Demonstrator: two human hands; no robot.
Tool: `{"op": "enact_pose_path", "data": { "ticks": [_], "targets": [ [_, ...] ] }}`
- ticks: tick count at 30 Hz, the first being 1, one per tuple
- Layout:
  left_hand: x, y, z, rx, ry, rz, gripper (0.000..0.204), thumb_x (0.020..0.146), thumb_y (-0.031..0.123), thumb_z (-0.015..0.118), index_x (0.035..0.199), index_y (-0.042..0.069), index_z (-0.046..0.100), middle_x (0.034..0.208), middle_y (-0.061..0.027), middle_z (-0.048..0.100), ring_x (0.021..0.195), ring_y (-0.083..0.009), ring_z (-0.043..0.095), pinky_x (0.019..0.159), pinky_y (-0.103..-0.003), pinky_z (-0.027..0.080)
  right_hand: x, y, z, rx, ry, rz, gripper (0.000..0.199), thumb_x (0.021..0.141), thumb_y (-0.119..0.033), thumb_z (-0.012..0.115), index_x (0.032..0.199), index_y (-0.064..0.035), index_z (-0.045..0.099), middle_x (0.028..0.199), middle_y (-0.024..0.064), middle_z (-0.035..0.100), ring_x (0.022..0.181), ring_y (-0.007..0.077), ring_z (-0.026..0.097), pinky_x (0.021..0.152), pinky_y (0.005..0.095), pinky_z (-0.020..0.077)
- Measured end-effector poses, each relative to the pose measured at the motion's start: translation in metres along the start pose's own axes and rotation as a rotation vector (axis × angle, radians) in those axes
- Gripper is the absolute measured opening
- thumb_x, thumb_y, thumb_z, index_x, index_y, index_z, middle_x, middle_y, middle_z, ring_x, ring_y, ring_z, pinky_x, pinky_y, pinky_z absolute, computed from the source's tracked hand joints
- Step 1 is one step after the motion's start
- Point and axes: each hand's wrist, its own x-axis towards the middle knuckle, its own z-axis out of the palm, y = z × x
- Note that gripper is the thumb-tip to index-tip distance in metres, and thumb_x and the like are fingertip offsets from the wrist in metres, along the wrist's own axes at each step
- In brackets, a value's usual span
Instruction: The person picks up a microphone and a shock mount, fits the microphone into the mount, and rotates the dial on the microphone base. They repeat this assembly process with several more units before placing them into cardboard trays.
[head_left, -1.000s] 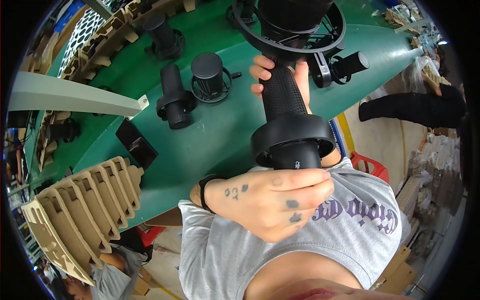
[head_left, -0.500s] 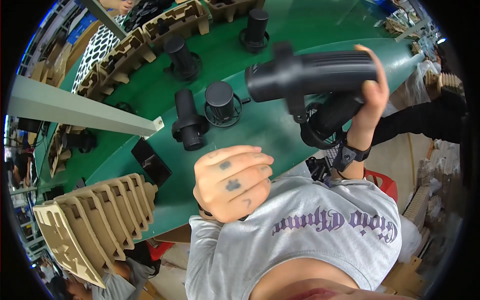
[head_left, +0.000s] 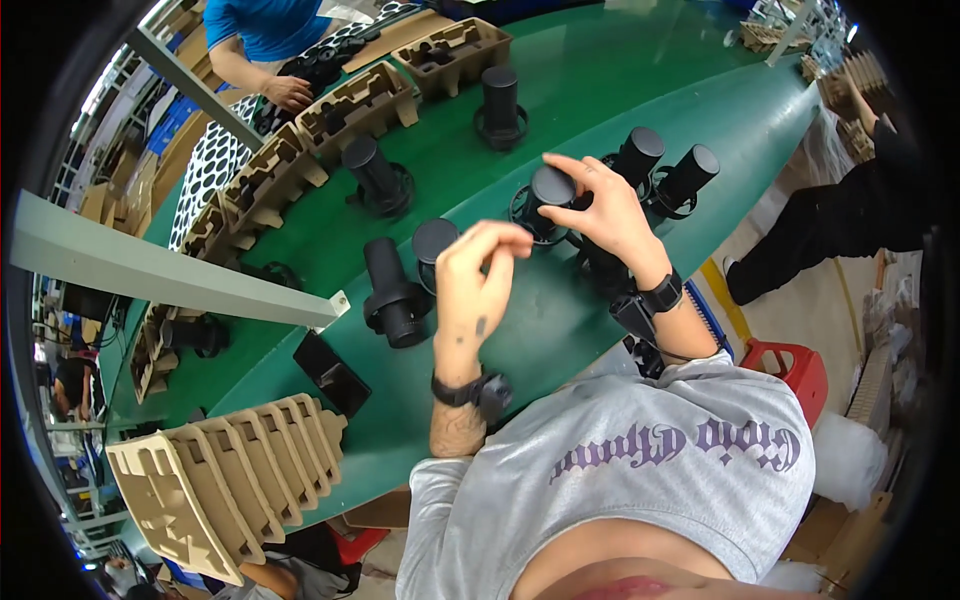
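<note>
My right hand (head_left: 618, 212) has thumb and index finger curved around the top of a black microphone (head_left: 552, 188) standing upright in a ring mount on the green table. My left hand (head_left: 482, 268) hovers just left of it, holding nothing, its thumb and slightly bent fingers apart. Behind that hand, a round-topped microphone (head_left: 432, 240) is partly hidden. Beside it stands a slimmer black microphone (head_left: 390, 290) with a collar. To the right of my right hand are two more black microphones, one (head_left: 640, 152) partly covered and one (head_left: 690, 172) in plain sight.
A grey metal post (head_left: 180, 265) crosses from the left. A stack of cardboard trays (head_left: 235, 480) and a black flat box (head_left: 332, 372) lie near left. More microphones (head_left: 500, 105) stand on the farther green surface. A co-worker's hand (head_left: 288, 92) is by far trays (head_left: 455, 60).
The microphone my right hand held up sideways now stands upright on the table with the hand around its top. My left hand moved up from near my chest. The view has shifted.
</note>
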Motion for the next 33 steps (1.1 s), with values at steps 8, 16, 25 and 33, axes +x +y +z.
{"op": "enact_pose_path", "data": {
  "ticks": [8,16,25,33],
  "targets": [
    [0.006,-0.074,0.060,0.544,0.043,0.193,0.035,0.073,0.000,0.057,0.108,0.003,0.057,0.115,-0.0161,0.056,0.112,-0.0376,0.047,0.097,-0.046,0.040,-0.029,0.013,-0.007,0.224,0.268,-0.161,0.061,0.068,-0.004,0.076,0.127,-0.0062,0.057,0.075,0.0023,0.050,0.070,0.0130,0.055,0.066,0.0261,0.0459],
    [-0.012,-0.088,0.069,0.667,0.034,0.255,0.022,0.075,0.003,0.058,0.097,0.005,0.059,0.108,-0.0119,0.058,0.108,-0.0360,0.048,0.094,-0.047,0.039,-0.054,0.012,-0.005,0.201,0.239,-0.351,0.045,0.070,-0.008,0.073,0.113,-0.0044,0.063,0.090,0.0100,0.061,0.078,0.0235,0.059,0.068,0.0326,0.0493],
    [-0.008,-0.088,0.083,0.646,0.014,0.279,0.033,0.077,0.003,0.057,0.110,0.006,0.059,0.111,-0.0117,0.057,0.111,-0.0329,0.048,0.096,-0.044,0.037,-0.048,0.027,-0.018,-0.080,0.394,-0.194,0.025,0.070,-0.007,0.072,0.095,-0.0077,0.067,0.088,0.0068,0.064,0.081,0.0235,0.061,0.070,0.0327,0.0511],
    [-0.013,-0.095,0.071,0.245,0.170,0.482,0.026,0.071,-0.008,0.054,0.091,0.004,0.065,0.093,-0.0103,0.064,0.088,-0.0305,0.058,0.081,-0.040,0.047,-0.038,0.014,-0.037,-0.144,0.199,-0.219,0.029,0.070,-0.009,0.073,0.097,-0.0043,0.066,0.099,0.0101,0.063,0.097,0.0285,0.058,0.083,0.0372,0.0481]
  ]
}}
